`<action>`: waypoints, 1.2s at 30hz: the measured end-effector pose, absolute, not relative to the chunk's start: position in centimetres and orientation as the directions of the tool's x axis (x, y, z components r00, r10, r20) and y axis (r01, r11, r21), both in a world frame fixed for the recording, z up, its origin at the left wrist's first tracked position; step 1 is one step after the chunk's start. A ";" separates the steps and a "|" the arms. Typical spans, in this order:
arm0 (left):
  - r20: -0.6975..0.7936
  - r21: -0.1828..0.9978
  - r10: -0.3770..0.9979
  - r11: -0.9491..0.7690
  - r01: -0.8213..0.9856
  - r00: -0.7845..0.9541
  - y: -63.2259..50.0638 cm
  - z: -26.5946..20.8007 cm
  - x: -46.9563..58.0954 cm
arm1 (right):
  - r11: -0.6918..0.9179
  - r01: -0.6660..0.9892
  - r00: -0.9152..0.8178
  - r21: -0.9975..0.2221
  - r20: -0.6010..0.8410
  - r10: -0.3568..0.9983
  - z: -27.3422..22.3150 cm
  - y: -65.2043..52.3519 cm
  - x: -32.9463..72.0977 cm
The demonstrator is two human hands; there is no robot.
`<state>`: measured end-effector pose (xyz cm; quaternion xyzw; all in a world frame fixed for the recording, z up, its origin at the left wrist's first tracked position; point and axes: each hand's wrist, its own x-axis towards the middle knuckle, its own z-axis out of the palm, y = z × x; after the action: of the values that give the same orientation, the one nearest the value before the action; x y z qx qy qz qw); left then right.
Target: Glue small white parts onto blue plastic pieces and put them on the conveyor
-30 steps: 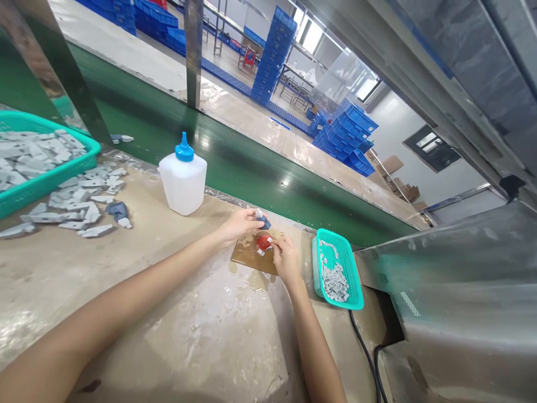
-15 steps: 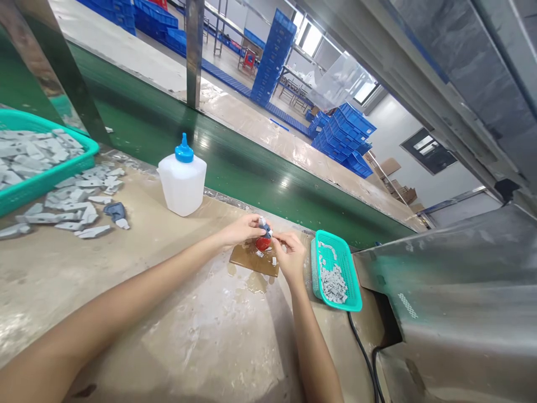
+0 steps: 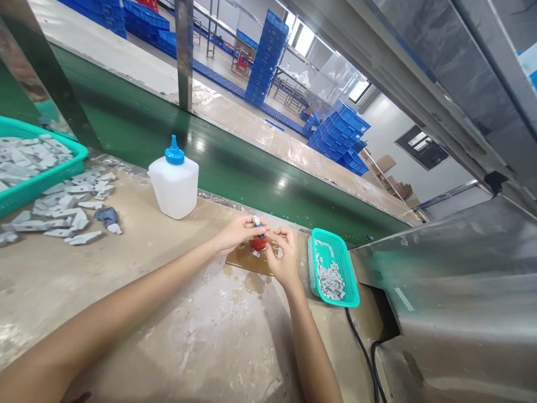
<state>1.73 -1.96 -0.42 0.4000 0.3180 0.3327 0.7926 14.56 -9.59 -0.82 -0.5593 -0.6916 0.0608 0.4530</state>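
My left hand (image 3: 235, 233) is closed on a small grey and dark blue plastic part (image 3: 257, 221), held upright over a red round thing (image 3: 259, 244). Just to the right, my right hand (image 3: 284, 254) has its thumb and fingers apart, with the fingertips near the part; whether they touch it I cannot make out. Beneath both hands lies a wet brown board (image 3: 247, 262) with small pale pieces on it. Another dark blue part with a pale tip (image 3: 108, 218) rests on the bench at left, beside a pile of loose grey pieces (image 3: 62, 210).
A white bottle with a blue nozzle cap (image 3: 174, 187) stands left of the board. One green basket (image 3: 354, 280) of small grey pieces is at right, and a bigger green basket (image 3: 42, 182) at far left. Behind runs a green conveyor belt (image 3: 235, 179); a metal housing (image 3: 457, 302) borders the right.
The right hand's thumb and fingers have parted from a pinch at the part. My left fingers now cover more of the part. The whole view has shifted slightly.
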 end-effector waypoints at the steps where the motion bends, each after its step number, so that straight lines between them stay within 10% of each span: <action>1: -0.234 0.832 0.786 0.466 -0.301 0.572 -2.0 -0.5 1.8 | 0.373 0.720 0.028 -0.585 0.562 0.826 -0.8 -9.6 14.4; 17: -0.188 0.837 0.865 0.389 -0.385 0.465 -1.4 -0.7 1.5 | 0.056 0.850 0.308 -0.524 0.580 0.754 -0.3 -11.0 21.3; 22: -0.165 0.886 0.897 0.317 -0.338 0.409 -0.1 -1.2 0.8 | -0.310 0.862 0.412 -0.401 0.196 0.890 -0.6 -15.0 29.3; 36: -0.135 0.854 0.897 0.321 -0.411 0.420 0.8 -0.2 0.7 | -0.296 0.824 0.417 -0.484 0.163 0.894 -3.5 -16.9 31.5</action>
<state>0.75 0.75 -0.17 0.3861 0.3153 0.4366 0.7490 31.52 -16.86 -3.55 -0.8019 -0.5357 0.0691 0.2554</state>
